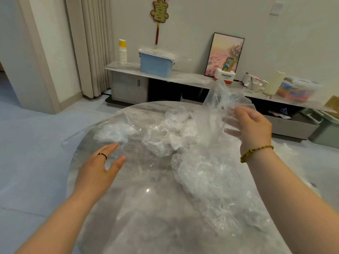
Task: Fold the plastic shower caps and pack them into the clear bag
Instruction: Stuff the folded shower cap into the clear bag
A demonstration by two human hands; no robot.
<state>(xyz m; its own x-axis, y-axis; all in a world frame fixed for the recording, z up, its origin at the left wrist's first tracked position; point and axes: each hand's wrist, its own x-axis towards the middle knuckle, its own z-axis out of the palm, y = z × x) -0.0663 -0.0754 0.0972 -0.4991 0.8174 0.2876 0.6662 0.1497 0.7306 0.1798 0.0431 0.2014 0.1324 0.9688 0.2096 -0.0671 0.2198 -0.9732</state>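
Over table, shower cap upright (crumpled)

Views: one, worn on the head, wide-angle.
Position: above the near edge of the round tabletop.
Facing: forward and down, across the tabletop towards the low sideboard along the far wall.
Nearness: close; both forearms enter from the bottom edge, with the left grip and the right grip at mid-frame.
Veil: clear plastic held by the right grip hangs over part of the sideboard.
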